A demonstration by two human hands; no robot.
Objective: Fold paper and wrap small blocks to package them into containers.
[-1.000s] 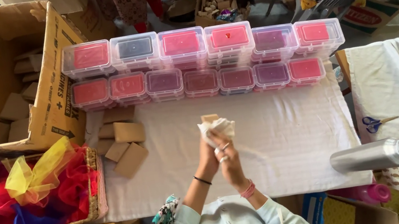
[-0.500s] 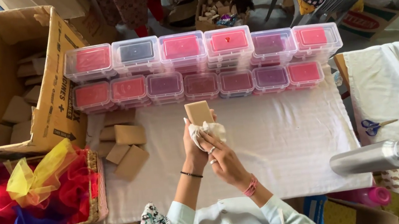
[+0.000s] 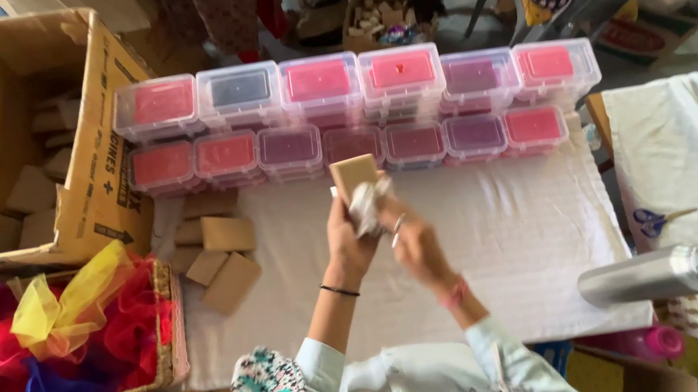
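- While your left hand [image 3: 348,240] grips the small tan block [image 3: 354,175] at mid-frame, your right hand [image 3: 411,242] pinches the white cloth [image 3: 366,205] against it; wiping looks underway, not finished.
- More tan blocks [image 3: 219,254] lie left of centre on the white table cover [image 3: 504,246], seemingly still waiting.
- Rows of lidded clear boxes [image 3: 355,112] stand just behind; the steel bottle [image 3: 683,270] lies lower right; nothing blocks you.

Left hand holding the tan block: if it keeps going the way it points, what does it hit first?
Likely the near row of clear lidded boxes, just beyond the tan block in the left hand; depth unclear.
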